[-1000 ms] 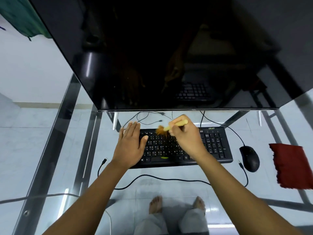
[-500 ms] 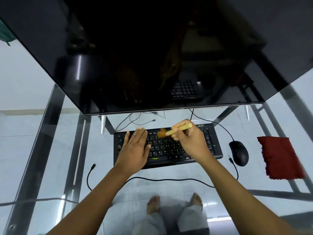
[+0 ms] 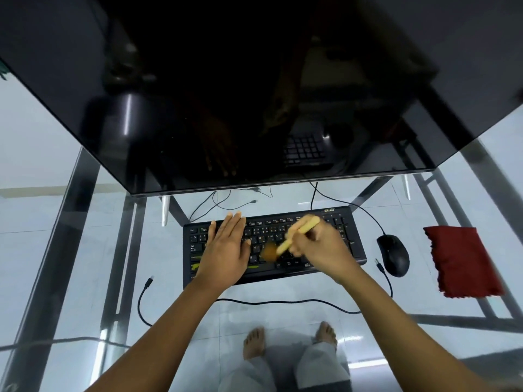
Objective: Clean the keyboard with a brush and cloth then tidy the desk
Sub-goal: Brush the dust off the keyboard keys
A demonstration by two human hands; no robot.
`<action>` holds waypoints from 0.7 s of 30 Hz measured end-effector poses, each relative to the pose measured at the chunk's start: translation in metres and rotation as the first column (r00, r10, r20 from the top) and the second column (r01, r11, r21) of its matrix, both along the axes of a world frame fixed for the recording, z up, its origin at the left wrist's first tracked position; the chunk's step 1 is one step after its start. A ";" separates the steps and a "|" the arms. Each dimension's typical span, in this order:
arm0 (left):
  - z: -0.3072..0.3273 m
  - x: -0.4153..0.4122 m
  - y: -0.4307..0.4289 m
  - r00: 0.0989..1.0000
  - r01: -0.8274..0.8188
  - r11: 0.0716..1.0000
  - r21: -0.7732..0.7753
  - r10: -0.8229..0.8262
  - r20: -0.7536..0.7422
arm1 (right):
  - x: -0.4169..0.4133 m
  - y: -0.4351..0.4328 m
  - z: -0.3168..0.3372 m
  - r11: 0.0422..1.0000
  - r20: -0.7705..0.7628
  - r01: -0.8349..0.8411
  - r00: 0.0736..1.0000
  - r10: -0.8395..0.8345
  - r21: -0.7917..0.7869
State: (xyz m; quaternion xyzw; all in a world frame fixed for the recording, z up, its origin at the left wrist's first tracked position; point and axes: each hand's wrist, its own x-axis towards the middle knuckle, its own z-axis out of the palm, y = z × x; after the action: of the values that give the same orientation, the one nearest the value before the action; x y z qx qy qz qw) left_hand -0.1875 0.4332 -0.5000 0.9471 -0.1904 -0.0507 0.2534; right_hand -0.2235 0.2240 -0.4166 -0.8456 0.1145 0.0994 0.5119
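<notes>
Centrally on the glass counter (image 3: 85, 250), the keyboard (image 3: 271, 233) likely handles as rigid and light; the left hand (image 3: 226, 250) rests flat on it, fingers released. The cloth (image 3: 461, 261), right, looks limp. The right hand (image 3: 322, 250) grips the stiff brush (image 3: 297, 236) mid-handle, bristles on the keys.

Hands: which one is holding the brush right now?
The right hand grips the brush over the keyboard; the left hand lies flat on its left keys, holding nothing.
</notes>
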 end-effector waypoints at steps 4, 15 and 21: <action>-0.004 -0.001 0.001 1.000 0.002 1.000 0.013 -0.002 0.008 | -0.008 -0.001 -0.004 0.977 0.119 0.076 0.991 -0.052 -0.201; -0.003 0.001 0.001 1.000 0.013 0.998 0.066 -0.014 0.019 | -0.011 -0.007 -0.005 0.995 0.224 0.057 0.974 -0.038 -0.079; 0.002 -0.002 -0.008 0.999 0.012 0.996 0.086 -0.015 0.033 | 0.007 -0.007 -0.004 0.968 0.273 0.232 0.941 -0.199 -0.093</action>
State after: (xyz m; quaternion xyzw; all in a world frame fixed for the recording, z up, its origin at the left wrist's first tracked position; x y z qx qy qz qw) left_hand -0.1898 0.4253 -0.4977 0.9565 -0.1986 -0.0448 0.2090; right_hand -0.2168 0.2170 -0.4208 -0.8638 0.1441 -0.0773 0.4766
